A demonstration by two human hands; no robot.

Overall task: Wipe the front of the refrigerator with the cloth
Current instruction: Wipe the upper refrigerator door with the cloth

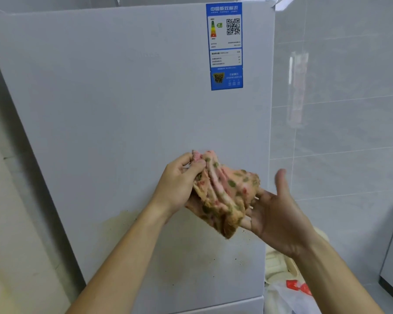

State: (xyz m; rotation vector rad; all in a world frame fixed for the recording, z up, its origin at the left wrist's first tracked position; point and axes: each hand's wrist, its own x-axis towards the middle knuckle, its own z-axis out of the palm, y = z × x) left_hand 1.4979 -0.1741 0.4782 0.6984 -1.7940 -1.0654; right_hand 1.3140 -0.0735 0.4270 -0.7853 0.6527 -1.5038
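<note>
Refrigerator (123,109): front panel faces you; yellowish stain (125,222) on its lower part, not yet wiped
Left grip (177,184): thumb and fingers curled round the upper corner of the cloth
Cloth (222,193): bunched between your hands, in front of the door; contact with the door cannot be told
Right grip (279,216): palm up, fingers straight, supporting the cloth from below
Handling: judged soft, limp and light; gather it into a flat pad in one palm before you press

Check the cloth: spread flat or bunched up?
Bunched up. The cloth hangs in crumpled folds, pinched at its top by the left hand, its lower part resting on the open right hand.
</note>
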